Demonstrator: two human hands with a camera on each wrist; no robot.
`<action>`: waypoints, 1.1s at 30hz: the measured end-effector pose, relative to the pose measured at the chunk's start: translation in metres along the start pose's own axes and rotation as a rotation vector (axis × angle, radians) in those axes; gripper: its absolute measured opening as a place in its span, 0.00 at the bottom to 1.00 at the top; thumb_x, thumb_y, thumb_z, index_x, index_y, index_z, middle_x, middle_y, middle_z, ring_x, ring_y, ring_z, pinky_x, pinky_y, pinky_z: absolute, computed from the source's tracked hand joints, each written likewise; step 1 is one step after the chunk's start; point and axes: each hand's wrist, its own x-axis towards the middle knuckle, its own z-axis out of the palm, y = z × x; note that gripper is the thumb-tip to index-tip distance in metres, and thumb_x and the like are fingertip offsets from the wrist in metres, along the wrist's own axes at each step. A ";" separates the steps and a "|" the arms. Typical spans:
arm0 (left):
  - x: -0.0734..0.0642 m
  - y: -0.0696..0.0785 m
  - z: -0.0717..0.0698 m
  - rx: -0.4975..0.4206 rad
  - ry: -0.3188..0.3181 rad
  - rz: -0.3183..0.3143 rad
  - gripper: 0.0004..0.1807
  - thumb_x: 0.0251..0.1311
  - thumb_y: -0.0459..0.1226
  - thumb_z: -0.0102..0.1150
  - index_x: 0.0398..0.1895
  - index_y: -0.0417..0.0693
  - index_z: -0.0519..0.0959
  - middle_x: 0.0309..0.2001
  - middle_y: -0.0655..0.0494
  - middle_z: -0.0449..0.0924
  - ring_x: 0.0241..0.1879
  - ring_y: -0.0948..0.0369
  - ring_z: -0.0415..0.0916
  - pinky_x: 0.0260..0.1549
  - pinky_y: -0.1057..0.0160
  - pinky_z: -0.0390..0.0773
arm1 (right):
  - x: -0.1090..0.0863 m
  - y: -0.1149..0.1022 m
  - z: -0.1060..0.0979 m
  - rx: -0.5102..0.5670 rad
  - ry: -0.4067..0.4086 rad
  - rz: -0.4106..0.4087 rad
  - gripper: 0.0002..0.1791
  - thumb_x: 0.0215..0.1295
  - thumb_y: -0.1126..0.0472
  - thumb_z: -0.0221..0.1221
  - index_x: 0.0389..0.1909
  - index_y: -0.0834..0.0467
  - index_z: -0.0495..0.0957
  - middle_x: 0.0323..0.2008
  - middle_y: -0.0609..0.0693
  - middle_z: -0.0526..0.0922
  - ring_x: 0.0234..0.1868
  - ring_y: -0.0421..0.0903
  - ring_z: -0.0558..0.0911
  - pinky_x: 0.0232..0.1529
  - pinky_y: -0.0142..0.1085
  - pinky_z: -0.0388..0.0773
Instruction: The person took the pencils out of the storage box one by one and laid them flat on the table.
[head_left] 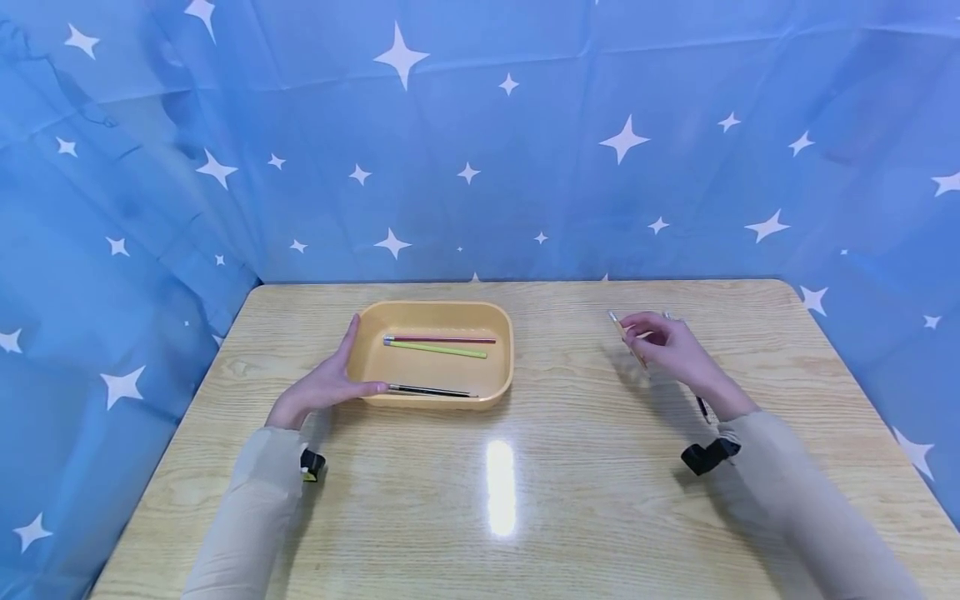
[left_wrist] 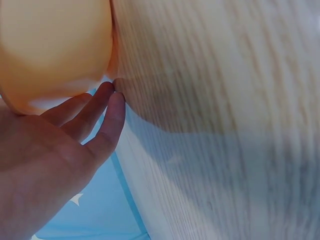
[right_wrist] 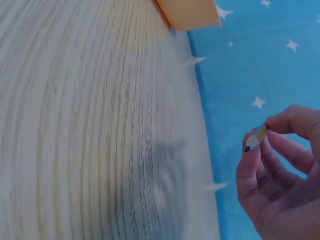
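A shallow yellow-orange tray (head_left: 491, 402) stands on the table. Inside lie a dark red pencil (head_left: 450, 339), a lime-green pencil (head_left: 442, 348) and a black pencil (head_left: 431, 390). My left hand (head_left: 326, 383) holds the tray's left end, thumb at the front rim and fingers along the outer wall; the left wrist view shows those fingers (left_wrist: 102, 130) against the tray. Off to the right, my right hand (head_left: 671, 346) pinches a yellow-orange pencil (head_left: 619, 327) between thumb and fingers, above the table. Its pointed tip shows in the right wrist view.
Under the right wrist a thin dark stick (head_left: 702, 408) shows, its remainder hidden by the hand. The wooden table (head_left: 600, 500) is bounded at the back and sides by a blue star-patterned cloth (head_left: 525, 125). Black straps (head_left: 711, 456) sit at both wrists.
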 end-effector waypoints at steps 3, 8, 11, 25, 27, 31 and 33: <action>0.000 -0.001 0.000 -0.015 -0.003 -0.002 0.68 0.53 0.43 0.71 0.74 0.55 0.19 0.75 0.39 0.22 0.71 0.36 0.34 0.64 0.35 0.44 | -0.003 0.006 -0.007 -0.018 0.021 -0.001 0.19 0.72 0.64 0.53 0.59 0.68 0.71 0.46 0.64 0.77 0.39 0.45 0.80 0.33 0.31 0.76; 0.000 -0.002 0.000 -0.023 -0.001 0.000 0.68 0.53 0.43 0.71 0.74 0.55 0.19 0.75 0.40 0.22 0.71 0.36 0.36 0.65 0.36 0.45 | -0.009 0.014 -0.018 -0.021 0.055 -0.020 0.19 0.71 0.65 0.53 0.59 0.69 0.70 0.44 0.62 0.76 0.35 0.43 0.79 0.30 0.33 0.75; 0.000 -0.002 0.000 -0.022 -0.001 0.002 0.68 0.53 0.43 0.71 0.74 0.55 0.19 0.75 0.40 0.22 0.71 0.37 0.35 0.65 0.36 0.45 | -0.012 0.020 -0.024 -0.030 0.065 -0.025 0.18 0.71 0.66 0.53 0.59 0.70 0.70 0.43 0.61 0.77 0.33 0.44 0.78 0.29 0.35 0.75; 0.000 -0.003 0.000 -0.027 -0.004 0.001 0.68 0.53 0.43 0.70 0.74 0.55 0.19 0.75 0.40 0.22 0.71 0.37 0.35 0.65 0.36 0.44 | -0.022 0.027 -0.046 -0.089 0.098 -0.012 0.19 0.71 0.63 0.53 0.58 0.69 0.70 0.41 0.53 0.77 0.35 0.39 0.79 0.31 0.33 0.77; 0.000 -0.003 0.000 -0.018 -0.004 -0.003 0.68 0.53 0.43 0.70 0.74 0.55 0.19 0.75 0.40 0.22 0.71 0.37 0.34 0.65 0.36 0.44 | -0.024 0.028 -0.049 -0.092 0.102 -0.011 0.19 0.71 0.63 0.54 0.57 0.69 0.70 0.41 0.52 0.77 0.36 0.38 0.79 0.31 0.32 0.78; -0.001 -0.001 0.000 -0.018 -0.003 0.001 0.68 0.54 0.44 0.70 0.74 0.55 0.19 0.75 0.40 0.22 0.72 0.37 0.34 0.65 0.37 0.43 | -0.027 0.031 -0.056 -0.084 0.110 -0.019 0.18 0.71 0.64 0.54 0.57 0.70 0.70 0.40 0.49 0.78 0.34 0.38 0.79 0.31 0.31 0.77; -0.001 0.000 -0.001 -0.019 -0.002 0.005 0.68 0.54 0.44 0.70 0.74 0.55 0.19 0.75 0.40 0.22 0.72 0.38 0.34 0.66 0.38 0.43 | -0.028 0.032 -0.059 -0.082 0.115 -0.022 0.18 0.71 0.64 0.54 0.56 0.70 0.70 0.39 0.48 0.78 0.34 0.38 0.79 0.30 0.31 0.77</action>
